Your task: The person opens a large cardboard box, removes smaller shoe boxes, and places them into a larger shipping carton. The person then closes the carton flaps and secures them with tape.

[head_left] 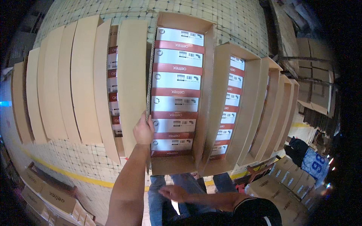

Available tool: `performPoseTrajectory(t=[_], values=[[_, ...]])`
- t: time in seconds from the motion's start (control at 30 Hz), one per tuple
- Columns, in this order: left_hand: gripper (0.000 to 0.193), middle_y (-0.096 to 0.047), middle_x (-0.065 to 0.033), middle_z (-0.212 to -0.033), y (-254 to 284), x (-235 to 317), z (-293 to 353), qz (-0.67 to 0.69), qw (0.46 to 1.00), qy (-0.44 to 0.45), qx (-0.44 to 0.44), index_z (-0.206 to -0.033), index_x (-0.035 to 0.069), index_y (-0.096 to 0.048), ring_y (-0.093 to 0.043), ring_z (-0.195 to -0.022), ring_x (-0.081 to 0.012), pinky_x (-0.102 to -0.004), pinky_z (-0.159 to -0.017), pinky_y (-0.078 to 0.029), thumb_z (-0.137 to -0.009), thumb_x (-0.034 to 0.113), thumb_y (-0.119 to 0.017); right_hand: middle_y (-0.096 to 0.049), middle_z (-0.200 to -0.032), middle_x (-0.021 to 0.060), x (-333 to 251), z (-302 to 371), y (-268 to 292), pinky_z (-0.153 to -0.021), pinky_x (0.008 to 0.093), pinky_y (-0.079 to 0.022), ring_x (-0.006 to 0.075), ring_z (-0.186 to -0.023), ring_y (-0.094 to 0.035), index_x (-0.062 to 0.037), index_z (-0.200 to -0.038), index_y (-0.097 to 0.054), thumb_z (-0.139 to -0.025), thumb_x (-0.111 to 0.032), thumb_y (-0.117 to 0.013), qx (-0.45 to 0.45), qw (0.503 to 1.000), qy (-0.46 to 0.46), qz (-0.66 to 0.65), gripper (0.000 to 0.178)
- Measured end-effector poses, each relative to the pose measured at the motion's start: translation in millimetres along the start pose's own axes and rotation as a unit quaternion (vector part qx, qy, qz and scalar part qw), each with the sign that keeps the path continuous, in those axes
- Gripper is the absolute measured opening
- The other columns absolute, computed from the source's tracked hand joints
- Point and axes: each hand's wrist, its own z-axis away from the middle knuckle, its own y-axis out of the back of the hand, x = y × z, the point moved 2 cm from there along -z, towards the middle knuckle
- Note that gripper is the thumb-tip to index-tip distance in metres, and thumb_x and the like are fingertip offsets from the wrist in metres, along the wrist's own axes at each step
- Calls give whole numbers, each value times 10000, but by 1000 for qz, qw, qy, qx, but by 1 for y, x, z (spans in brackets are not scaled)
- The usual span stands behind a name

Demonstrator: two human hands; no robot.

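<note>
In front of me stands a long open cardboard carton [206,94], packed with one row of white and red shoe boxes [175,103]. My left hand [144,130] grips the top edge of its left wall near the front, thumb inside and fingers on the outer side. That side's flap [132,83] stretches out to the left. Low in front of my body, my right hand [175,193] hangs free, fingers loosely apart, holding nothing. A second open carton [247,109] with similar boxes stands directly to the right.
Several more cartons with flaps [68,86] raised continue the row leftward; others [277,113] stand to the right. Stacked closed cartons [56,197] sit at lower left, more [281,184] at lower right, beside a person in a blue shirt [315,165]. A yellow line [90,180] crosses the tiled floor.
</note>
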Motion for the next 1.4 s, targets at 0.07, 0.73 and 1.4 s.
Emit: performPoseTrajectory(t=[0.07,0.73,1.4], values=[[315,-693,-183,-885,1,0,1,6,1000,-7,13,-1212,112,-593,-675,-737,-375,-470,-650,-541,-919,225,-568,-651,-944,165,1,30,-42,-763,418,-504,314,-868,-642,-41,-1035,-624,-978,-324,-532,11,997,51,-62,303],[626,-376,-291,-1411,124,-197,125,-164,969,-108,-153,-1381,120,-425,-405,-1296,-438,-480,-1051,-373,-847,349,-657,-522,-1189,279,-14,-149,-183,-943,477,-447,433,-1129,-510,-24,-1303,-454,-857,-241,-653,441,892,-13,101,535],[838,-386,-326,-1383,119,-206,99,32,995,-6,-97,-1489,36,-223,-464,-1244,-410,-456,-950,-458,-771,103,-650,-344,-1422,314,28,-223,-94,-1084,487,-316,465,-1333,-327,-55,-1447,-347,-848,-236,-620,522,753,-65,395,682]])
